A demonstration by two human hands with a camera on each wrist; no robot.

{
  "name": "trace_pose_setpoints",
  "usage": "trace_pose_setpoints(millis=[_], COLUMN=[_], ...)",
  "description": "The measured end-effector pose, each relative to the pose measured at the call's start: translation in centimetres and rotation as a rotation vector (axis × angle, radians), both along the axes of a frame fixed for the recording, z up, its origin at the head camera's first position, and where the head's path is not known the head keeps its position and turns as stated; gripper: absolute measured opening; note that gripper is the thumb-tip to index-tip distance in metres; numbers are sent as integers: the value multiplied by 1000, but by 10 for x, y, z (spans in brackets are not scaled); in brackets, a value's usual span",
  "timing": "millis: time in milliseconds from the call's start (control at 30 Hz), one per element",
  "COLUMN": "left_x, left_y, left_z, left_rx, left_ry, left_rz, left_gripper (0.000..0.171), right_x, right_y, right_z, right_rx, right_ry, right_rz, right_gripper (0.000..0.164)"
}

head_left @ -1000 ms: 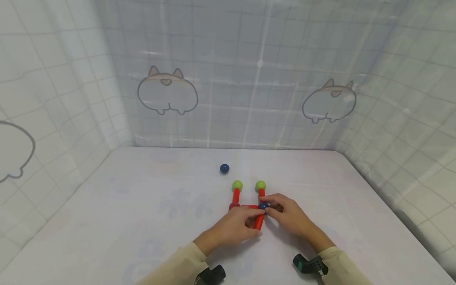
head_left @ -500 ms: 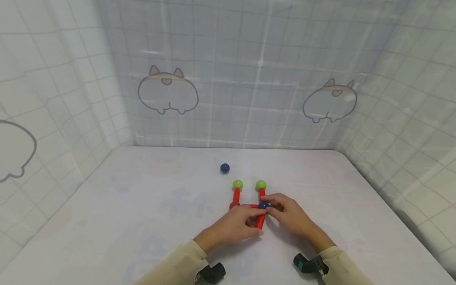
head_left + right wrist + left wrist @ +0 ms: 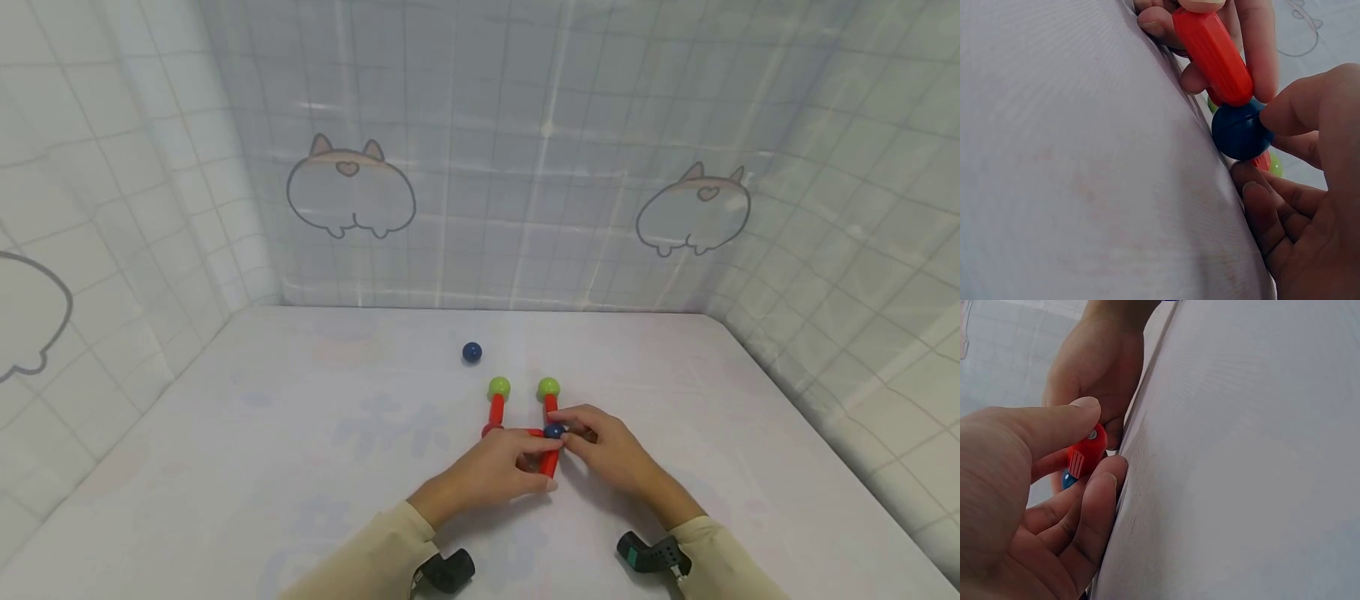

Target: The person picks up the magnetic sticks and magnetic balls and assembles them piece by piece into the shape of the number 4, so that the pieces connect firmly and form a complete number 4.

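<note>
A joined frame of red rods and coloured balls lies on the table in the head view. My left hand (image 3: 491,473) holds its near red rod (image 3: 1213,53) between thumb and fingers; a round metal tip shows on the rod's end in the left wrist view. That rod touches a blue ball (image 3: 1241,132), which my right hand (image 3: 611,454) pinches. Further red rods run from the blue ball and from a red ball (image 3: 489,429), mostly behind my left hand, to two green balls (image 3: 499,387). The crossbar between them is partly hidden.
A loose blue ball (image 3: 472,352) lies beyond the frame on the white table cover (image 3: 300,400). Grid-patterned curtains (image 3: 495,167) with cartoon drawings stand at the back and both sides. A black wrist camera (image 3: 447,572) sits below my left hand.
The near red rod and my left thumb have shifted slightly to the right, bringing the rod more in line with the blue ball. My right hand keeps its place at the ball.
</note>
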State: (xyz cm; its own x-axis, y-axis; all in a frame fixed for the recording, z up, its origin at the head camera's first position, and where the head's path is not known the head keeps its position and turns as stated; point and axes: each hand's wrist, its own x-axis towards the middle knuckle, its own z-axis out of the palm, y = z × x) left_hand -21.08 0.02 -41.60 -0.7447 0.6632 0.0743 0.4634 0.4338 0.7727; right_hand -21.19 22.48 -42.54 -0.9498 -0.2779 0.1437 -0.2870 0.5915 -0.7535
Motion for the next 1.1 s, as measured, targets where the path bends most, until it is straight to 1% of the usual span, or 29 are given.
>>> trace_pose_setpoints(millis=[200,300,400,533,633,767,867,967,1033,1100], left_x=[0,1,2,3,5,7,7,6,5,5], left_y=[0,1,1,3,5,5,1,-3,-4,-3], left_z=[0,0,-1,0,0,1,2,3,3,3], left_rx=[19,21,-2,-53,-85,-94,-61,-34,-50,-82], left_ry=[12,5,11,48,103,182,200,189,200,222], left_rz=[-15,-5,-4,-19,-26,-38,-21,2,-12,-43], left_gripper=[36,36,39,43,43,40,33,30,31,32], right_x=[-1,0,0,-1,-1,0,0,-1,-1,-1], right_y=[0,0,0,0,1,1,0,1,1,2], right_z=[0,0,-1,-2,-2,-2,-3,-2,-2,-2], right_rx=[24,27,21,13,10,13,15,15,23,30], right_ry=[3,1,0,-4,-6,-8,-6,-2,3,9], right_rz=[-17,-18,-16,-10,-11,-17,-19,-14,-12,-11], right_gripper=[31,31,31,31,30,31,31,30,30,30])
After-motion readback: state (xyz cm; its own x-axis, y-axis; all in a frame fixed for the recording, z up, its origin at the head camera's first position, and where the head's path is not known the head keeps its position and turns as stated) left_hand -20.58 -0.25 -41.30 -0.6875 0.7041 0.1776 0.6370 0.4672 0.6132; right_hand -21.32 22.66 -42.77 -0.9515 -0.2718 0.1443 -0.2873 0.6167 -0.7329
